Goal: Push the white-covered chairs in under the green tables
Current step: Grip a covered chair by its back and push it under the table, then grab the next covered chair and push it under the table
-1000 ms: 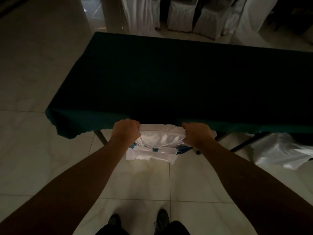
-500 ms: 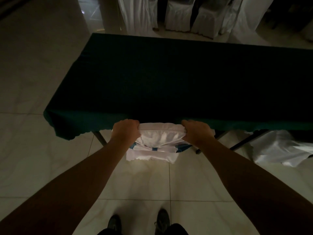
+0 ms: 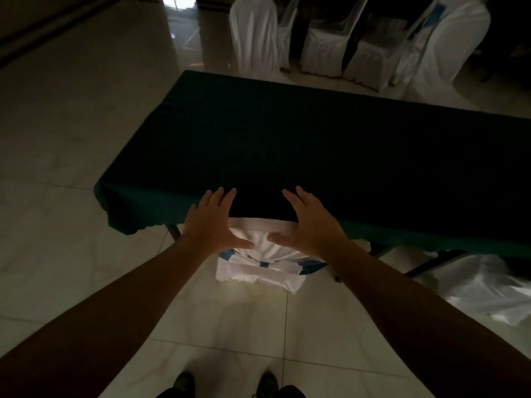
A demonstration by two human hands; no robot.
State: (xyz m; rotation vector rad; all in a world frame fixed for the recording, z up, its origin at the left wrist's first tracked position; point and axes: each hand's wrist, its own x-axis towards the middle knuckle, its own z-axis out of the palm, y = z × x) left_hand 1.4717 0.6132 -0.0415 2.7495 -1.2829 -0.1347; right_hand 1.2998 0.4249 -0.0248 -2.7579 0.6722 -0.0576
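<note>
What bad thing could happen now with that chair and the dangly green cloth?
1. The green tablecloth hangs right over the chair top, beside both open hands, left hand and right hand. Fingers might snag it and drag it crooked.
2. A white cloth lies heaped on the floor at the right. Feet could slip or tangle on it when stepping that way.

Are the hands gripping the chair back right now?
No, the left hand and right hand are spread with straight fingers above the white-covered chair, which sits at the green table edge.
</note>
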